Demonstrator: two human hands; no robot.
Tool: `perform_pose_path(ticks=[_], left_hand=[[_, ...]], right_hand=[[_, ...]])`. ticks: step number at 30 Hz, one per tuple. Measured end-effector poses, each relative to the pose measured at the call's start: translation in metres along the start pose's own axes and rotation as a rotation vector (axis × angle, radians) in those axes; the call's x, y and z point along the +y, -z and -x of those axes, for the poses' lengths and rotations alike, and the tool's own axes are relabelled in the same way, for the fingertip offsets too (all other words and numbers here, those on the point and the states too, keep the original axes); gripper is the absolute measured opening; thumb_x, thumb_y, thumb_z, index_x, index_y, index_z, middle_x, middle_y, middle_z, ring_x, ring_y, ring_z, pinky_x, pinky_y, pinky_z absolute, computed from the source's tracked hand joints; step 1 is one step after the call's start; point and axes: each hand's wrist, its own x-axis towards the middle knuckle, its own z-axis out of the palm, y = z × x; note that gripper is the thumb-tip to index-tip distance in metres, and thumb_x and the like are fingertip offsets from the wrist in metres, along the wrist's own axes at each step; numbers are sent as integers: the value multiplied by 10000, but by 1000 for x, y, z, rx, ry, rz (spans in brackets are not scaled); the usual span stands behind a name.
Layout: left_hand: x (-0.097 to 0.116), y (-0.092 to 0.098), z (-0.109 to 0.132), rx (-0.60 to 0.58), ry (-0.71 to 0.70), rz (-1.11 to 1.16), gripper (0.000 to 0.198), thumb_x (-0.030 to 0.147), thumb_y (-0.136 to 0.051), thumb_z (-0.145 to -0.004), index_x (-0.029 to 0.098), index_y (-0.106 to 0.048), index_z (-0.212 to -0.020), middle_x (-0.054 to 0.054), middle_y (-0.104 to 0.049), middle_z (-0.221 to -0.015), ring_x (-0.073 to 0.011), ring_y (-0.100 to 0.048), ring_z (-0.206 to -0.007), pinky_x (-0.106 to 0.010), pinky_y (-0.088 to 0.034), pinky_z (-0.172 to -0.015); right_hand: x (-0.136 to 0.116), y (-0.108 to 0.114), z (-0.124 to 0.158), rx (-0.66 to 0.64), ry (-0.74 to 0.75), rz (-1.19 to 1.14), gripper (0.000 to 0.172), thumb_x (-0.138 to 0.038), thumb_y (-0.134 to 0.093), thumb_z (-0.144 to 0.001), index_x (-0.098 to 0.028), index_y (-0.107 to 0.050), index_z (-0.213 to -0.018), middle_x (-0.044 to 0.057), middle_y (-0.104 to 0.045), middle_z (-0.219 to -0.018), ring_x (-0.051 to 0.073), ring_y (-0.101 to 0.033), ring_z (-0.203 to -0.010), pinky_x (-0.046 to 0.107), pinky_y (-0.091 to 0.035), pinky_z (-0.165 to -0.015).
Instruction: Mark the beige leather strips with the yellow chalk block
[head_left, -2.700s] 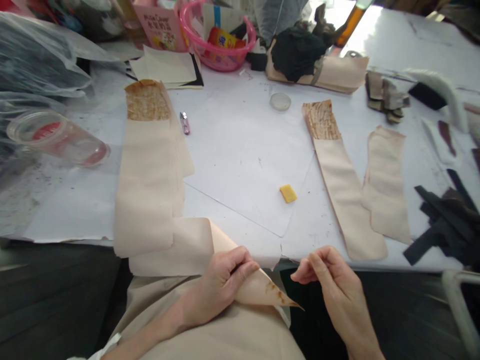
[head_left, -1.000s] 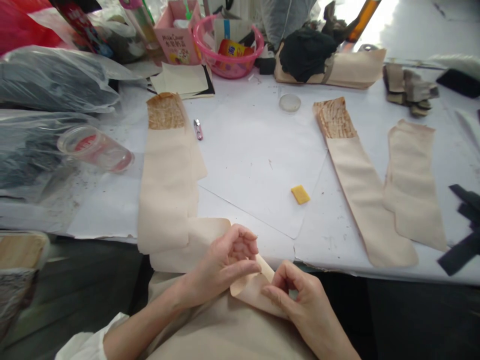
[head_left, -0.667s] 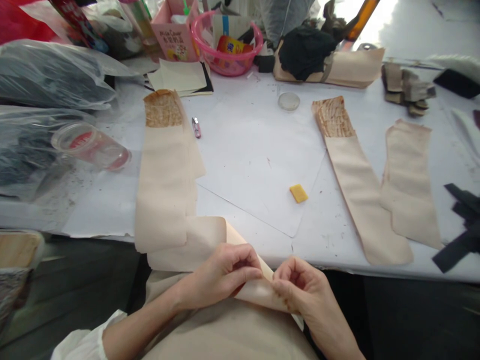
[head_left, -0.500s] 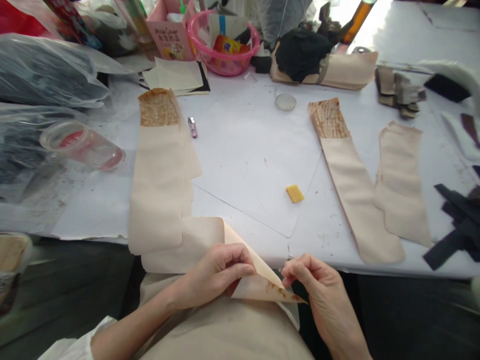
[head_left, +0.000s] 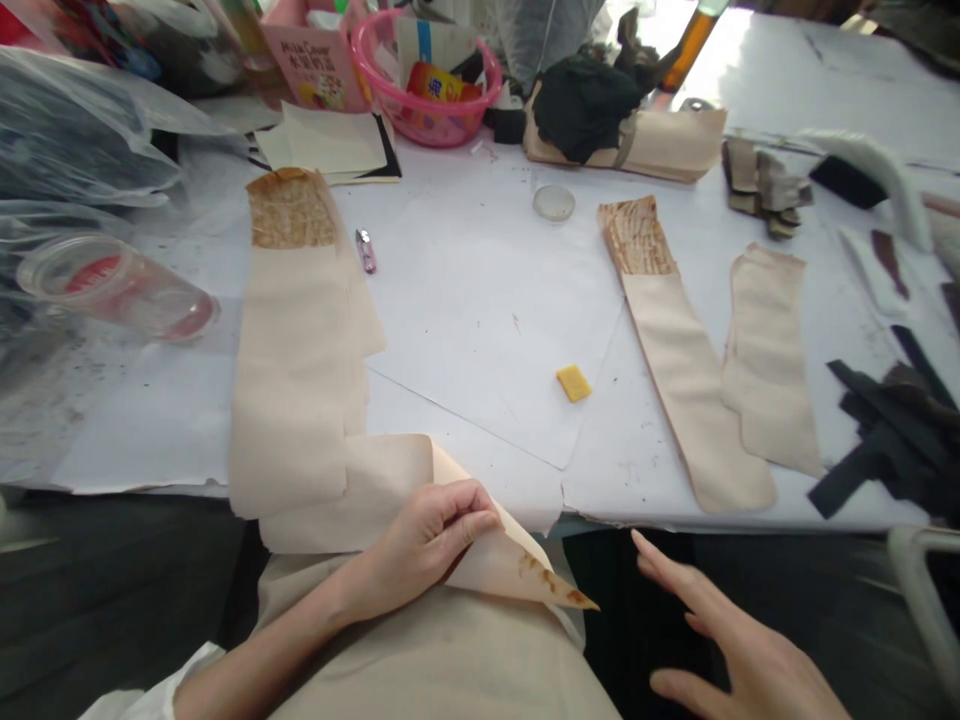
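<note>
My left hand (head_left: pixel 446 530) pinches the edge of a beige sheet piece (head_left: pixel 495 568), which looks like leather or a similar material. That piece is folded over at the table's front edge, above my lap, and its pointed tip carries brown stains. My right hand (head_left: pixel 731 640) is apart from it at the lower right, fingers spread, holding nothing. Left of centre lies a stack of long beige pieces (head_left: pixel 289 370) with a brown-smeared top end. On the right are another long beige strip (head_left: pixel 686 380) with a brown end and shorter beige pieces (head_left: pixel 772 350).
On the white table (head_left: pixel 465 310) lie a yellow square (head_left: pixel 574 383), small pink thread snips (head_left: pixel 365 251) and a round clear lid (head_left: pixel 554 203). A plastic cup (head_left: pixel 127 290) lies tipped at left. A pink basket (head_left: pixel 427 122) stands behind; black strips (head_left: pixel 885 430) lie right.
My right hand has let go of the beige piece's tip, moved right and spread its fingers. My left hand keeps its pinch. The whole view has shifted slightly.
</note>
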Motion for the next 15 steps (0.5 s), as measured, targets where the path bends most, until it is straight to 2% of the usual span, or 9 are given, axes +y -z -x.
perform_pose_path(ticks=[2, 3, 4, 5, 6, 7, 9, 12, 15], left_hand=[[0, -1, -1, 0, -17, -17, 328, 388, -479, -975, 163, -523, -741, 32, -496, -682, -97, -421, -635, -199, -343, -582], [0, -1, -2, 1, -21, -26, 329, 387, -477, -977, 165, -518, -738, 33, -494, -681, -96, -418, -631, -199, -342, -578], [0, -2, -2, 2, -25, -35, 330, 386, -474, -979, 167, -512, -735, 34, -495, -682, -96, -417, -629, -199, -342, -577], [0, -2, -2, 1, -29, -45, 330, 384, -471, -980, 169, -508, -733, 35, -499, -686, -96, -419, -631, -199, -346, -579], [0, -1, -2, 1, -33, -55, 329, 381, -469, -982, 170, -506, -733, 35, -505, -692, -96, -425, -636, -198, -351, -585], [0, -1, -1, 2, -39, -65, 326, 378, -467, -984, 171, -508, -736, 34, -515, -699, -96, -434, -642, -197, -357, -592], [0, -1, -1, 8, -46, -85, 317, 373, -466, -987, 174, -518, -745, 34, -534, -714, -97, -455, -655, -194, -368, -604], [1, -1, -2, 19, -61, -116, 304, 364, -461, -992, 179, -535, -762, 32, -559, -727, -98, -483, -665, -192, -379, -607], [3, -2, -7, -1, -133, -174, 272, 333, -439, -1002, 184, -546, -802, 26, -592, -756, -99, -521, -681, -191, -398, -626]], right_hand=[[0, -3, 3, 55, -99, -53, 552, -390, -626, -859, -302, -528, -1395, -9, -687, -662, 169, -651, -519, 236, -565, -509], [-2, -5, 2, 81, -108, -75, 505, -378, -567, -898, -296, -527, -1395, -15, -674, -647, 160, -650, -523, 222, -559, -503], [-6, -7, 0, 96, -86, -85, 506, -337, -548, -903, -303, -511, -1407, 5, -710, -776, 166, -692, -643, 223, -579, -575], [-10, -8, -2, 93, -41, -80, 553, -284, -569, -876, -322, -487, -1422, 31, -716, -1014, 185, -710, -859, 245, -591, -715], [-14, -9, -5, 80, 10, -70, 620, -235, -605, -830, -345, -473, -1426, 36, -642, -1246, 210, -654, -1079, 282, -561, -870], [-18, -8, -7, 61, 40, -71, 661, -203, -626, -798, -356, -474, -1422, 26, -555, -1380, 228, -572, -1219, 318, -505, -980], [-28, -7, -11, 43, 7, -125, 597, -228, -629, -821, -332, -507, -1396, 36, -606, -1317, 227, -574, -1215, 345, -476, -1017], [-49, -10, -20, 8, -37, -314, 424, -356, -591, -906, -264, -573, -1320, 36, -723, -1006, 198, -677, -983, 310, -530, -907], [-77, -27, -36, -28, 107, -382, 294, -353, -648, -886, -255, -652, -1162, 31, -697, -1048, 185, -650, -966, 265, -507, -868]])
